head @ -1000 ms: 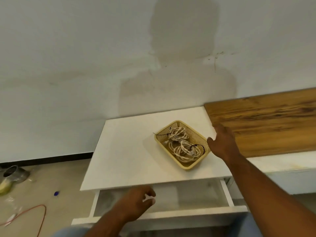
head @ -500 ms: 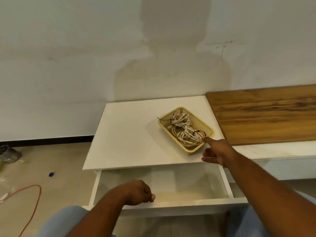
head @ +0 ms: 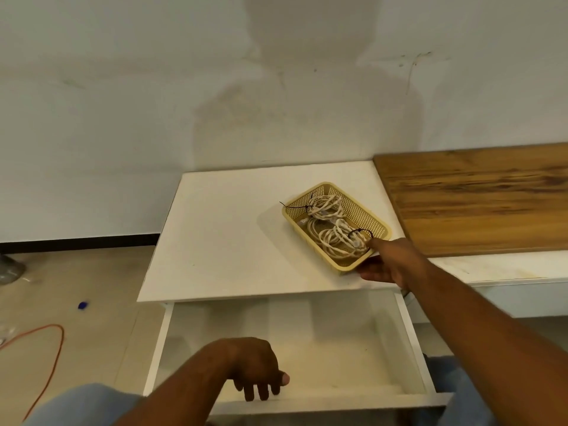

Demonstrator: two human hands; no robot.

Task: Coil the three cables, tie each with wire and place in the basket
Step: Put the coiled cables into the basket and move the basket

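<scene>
Cables (head: 332,229), coiled and wire-tied, lie in the yellow basket (head: 356,207) on the white desk (head: 221,241). Since a moment ago the right hand (head: 390,262) has dropped from the basket's far side to its near corner, grip closing on the rim, while the left hand (head: 255,370), loosely curled and empty, has pulled the drawer (head: 408,342) wider. Storing it looks next.
</scene>
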